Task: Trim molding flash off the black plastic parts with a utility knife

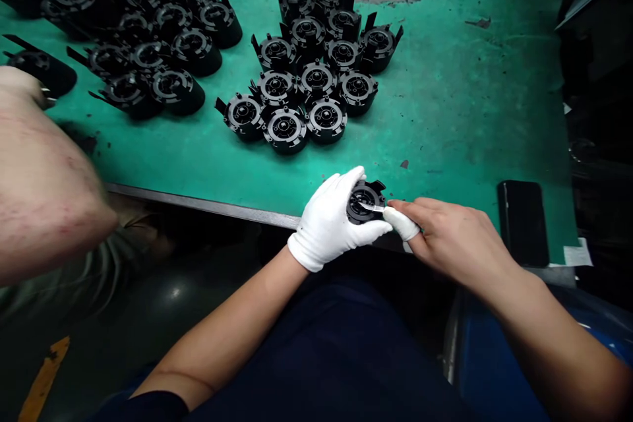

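Note:
My left hand (pixel 332 219), in a white glove, is closed around a round black plastic part (pixel 364 200) at the near edge of the green table (pixel 465 105). My right hand (pixel 448 237) is bare except for a white cot on the forefinger. It pinches a small thin blade (pixel 372 208) whose tip rests on the part's face. Both hands meet just over the table's metal front edge.
A cluster of several matching black round parts (pixel 309 86) stands mid-table, and a larger batch (pixel 143 33) fills the far left. A black phone (pixel 523 221) lies at the right near the edge. Another person's bare arm (pixel 39 191) reaches in from the left.

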A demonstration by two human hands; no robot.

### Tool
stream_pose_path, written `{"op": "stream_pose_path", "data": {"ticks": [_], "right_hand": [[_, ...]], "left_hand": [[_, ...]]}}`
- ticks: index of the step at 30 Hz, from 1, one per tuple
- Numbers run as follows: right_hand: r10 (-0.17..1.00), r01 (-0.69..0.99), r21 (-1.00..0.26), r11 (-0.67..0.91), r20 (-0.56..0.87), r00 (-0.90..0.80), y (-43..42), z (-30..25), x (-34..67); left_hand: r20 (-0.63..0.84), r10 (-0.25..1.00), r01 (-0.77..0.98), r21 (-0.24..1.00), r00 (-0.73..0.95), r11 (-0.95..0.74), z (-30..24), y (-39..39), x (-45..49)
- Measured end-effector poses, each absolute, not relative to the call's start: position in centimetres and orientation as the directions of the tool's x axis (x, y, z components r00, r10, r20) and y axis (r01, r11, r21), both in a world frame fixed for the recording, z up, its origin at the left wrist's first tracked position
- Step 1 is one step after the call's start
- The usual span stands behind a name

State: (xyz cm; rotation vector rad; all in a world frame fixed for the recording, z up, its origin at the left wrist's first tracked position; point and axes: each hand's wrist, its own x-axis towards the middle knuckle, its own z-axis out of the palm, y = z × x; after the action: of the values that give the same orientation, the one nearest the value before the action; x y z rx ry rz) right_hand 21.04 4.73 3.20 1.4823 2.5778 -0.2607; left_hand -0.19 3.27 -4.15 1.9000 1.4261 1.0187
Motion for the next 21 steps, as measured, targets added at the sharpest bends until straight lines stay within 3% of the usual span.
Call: {"op": "stream_pose_path", "data": {"ticks": [4,8,11,21], "right_hand": [[0.892,0.911,-0.004,0.413,-0.199,-0.406,5.4,3.0,20.9],[0.883,0.902,-0.216,0.373,-0.215,-0.417,5.2,2.7,21.3],[0.876,0.901,-0.347,0.26,-0.308,-0.372,4.1,2.3,21.3],[0.881,0.886,-0.429,0.175,-0.334,-0.336,1.1,0.5,19.4]], "left_hand": [[0.261,0.954,0.549,0.78,0.15,-0.3,-4.3,3.3,-0.3],[0.255,0.954,0.541,0.787,0.157,-0.298,-4.3,3.2,-0.4],[0.258,0.953,0.536,0.788,0.16,-0.304,-4.2,3.2,-0.4],[0.224,0.966,0.556,0.791,0.127,-0.256,-3.9,3.2,-0.1]]}}
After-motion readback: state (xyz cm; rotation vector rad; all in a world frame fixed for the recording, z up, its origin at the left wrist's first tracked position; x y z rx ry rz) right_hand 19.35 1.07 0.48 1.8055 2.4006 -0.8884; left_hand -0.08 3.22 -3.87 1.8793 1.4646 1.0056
